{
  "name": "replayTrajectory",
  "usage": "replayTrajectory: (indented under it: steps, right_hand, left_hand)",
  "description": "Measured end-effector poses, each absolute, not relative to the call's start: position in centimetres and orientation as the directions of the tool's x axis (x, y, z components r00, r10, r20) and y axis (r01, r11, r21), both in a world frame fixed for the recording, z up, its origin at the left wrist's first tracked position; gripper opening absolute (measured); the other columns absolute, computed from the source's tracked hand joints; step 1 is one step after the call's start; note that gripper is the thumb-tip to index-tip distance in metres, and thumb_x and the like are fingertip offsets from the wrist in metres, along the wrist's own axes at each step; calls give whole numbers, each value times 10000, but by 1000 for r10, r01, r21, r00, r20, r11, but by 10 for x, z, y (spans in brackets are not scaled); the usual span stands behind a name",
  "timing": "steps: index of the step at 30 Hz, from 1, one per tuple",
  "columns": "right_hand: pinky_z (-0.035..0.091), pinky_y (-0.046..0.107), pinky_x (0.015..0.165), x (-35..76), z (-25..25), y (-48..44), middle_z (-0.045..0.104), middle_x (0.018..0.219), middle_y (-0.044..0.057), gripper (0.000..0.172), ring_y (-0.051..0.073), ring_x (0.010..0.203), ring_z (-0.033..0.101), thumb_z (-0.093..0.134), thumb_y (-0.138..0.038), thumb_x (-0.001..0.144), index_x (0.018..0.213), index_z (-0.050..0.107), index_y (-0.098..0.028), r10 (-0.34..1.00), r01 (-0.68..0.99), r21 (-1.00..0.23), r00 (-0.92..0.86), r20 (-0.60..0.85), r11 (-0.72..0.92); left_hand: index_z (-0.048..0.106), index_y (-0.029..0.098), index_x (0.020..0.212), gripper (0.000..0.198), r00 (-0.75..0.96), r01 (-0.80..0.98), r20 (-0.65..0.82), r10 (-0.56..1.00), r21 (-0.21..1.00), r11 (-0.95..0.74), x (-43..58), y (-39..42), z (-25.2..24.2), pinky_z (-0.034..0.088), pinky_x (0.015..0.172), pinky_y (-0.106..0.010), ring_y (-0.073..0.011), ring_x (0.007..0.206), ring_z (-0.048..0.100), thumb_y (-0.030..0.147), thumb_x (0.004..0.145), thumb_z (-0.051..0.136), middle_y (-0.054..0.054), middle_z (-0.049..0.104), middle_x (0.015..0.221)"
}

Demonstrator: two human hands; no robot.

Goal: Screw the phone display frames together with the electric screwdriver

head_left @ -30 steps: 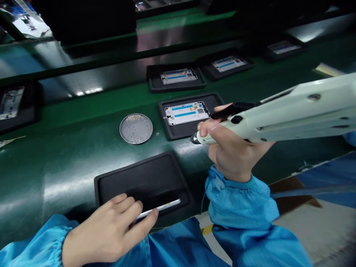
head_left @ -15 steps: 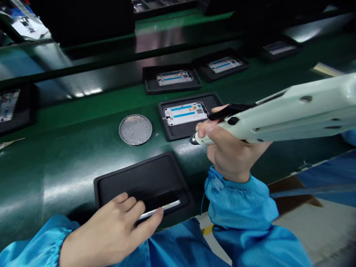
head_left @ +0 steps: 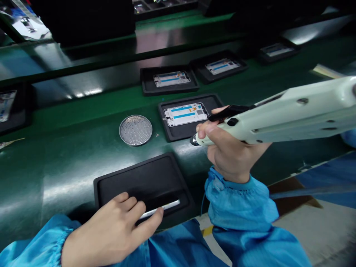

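Observation:
My left hand [head_left: 111, 231] grips a thin phone frame [head_left: 164, 207] by its near edge, standing it on edge in a black foam tray [head_left: 125, 181] at the front of the green conveyor belt [head_left: 69, 148]. My right hand [head_left: 229, 150] is wrapped round a white electric screwdriver [head_left: 278, 116]. The screwdriver's tip hangs over the belt, just beside the near right corner of a second black tray [head_left: 178, 131]. That tray holds a phone frame [head_left: 185, 114] lying face up. A round perforated metal dish [head_left: 135, 129] sits to its left.
More black trays with phone frames ride the far lane [head_left: 169, 79], [head_left: 221, 66], [head_left: 276, 50], and one shows at the left edge [head_left: 8, 107]. A dark rail divides the lanes. My blue sleeves [head_left: 241, 207] cover both arms. Floor shows at lower right.
The trays on the far lane have slid a little to the left. My hands, the screwdriver and the near trays have hardly moved.

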State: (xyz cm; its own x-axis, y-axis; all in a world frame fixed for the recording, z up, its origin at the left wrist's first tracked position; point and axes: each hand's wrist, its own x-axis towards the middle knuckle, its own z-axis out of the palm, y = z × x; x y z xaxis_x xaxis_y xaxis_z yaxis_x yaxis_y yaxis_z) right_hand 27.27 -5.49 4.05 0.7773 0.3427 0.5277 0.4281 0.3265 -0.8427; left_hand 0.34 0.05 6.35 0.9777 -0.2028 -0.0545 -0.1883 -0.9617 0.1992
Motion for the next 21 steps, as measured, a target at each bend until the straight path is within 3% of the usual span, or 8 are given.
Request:
replayTrajectory:
  steps: [6, 13, 21]
  right_hand:
    - [512, 376, 512, 274, 40, -55, 584, 616, -38, 138, 164, 564, 598, 706, -143, 688, 635, 597, -207, 353, 421, -841, 772, 529, 339]
    - [526, 380, 526, 272, 43, -55, 603, 621, -32, 107, 164, 559, 608, 708, -106, 660, 665, 653, -198, 367, 366, -856, 788, 493, 365]
    - [522, 393, 540, 273, 42, -55, 613, 639, -25, 105, 177, 579, 615, 710, -118, 659, 654, 654, -206, 364, 365, -859, 793, 489, 358]
  left_hand:
    - [571, 14, 1253, 374, 965, -235, 171, -201, 213, -948, -3, 1, 60, 525, 626, -403, -258, 730, 638, 40, 925, 395, -129, 655, 848]
    - [576, -13, 1238, 365, 961, -253, 180, -209, 277, -927, -3, 0, 62, 524, 584, -401, -266, 712, 657, 54, 948, 365, -127, 668, 830]
    - [584, -2, 1231, 370, 960, -257, 174, -221, 222, -941, -2, -2, 64, 518, 568, -394, -258, 691, 644, 55, 934, 372, -134, 661, 843]
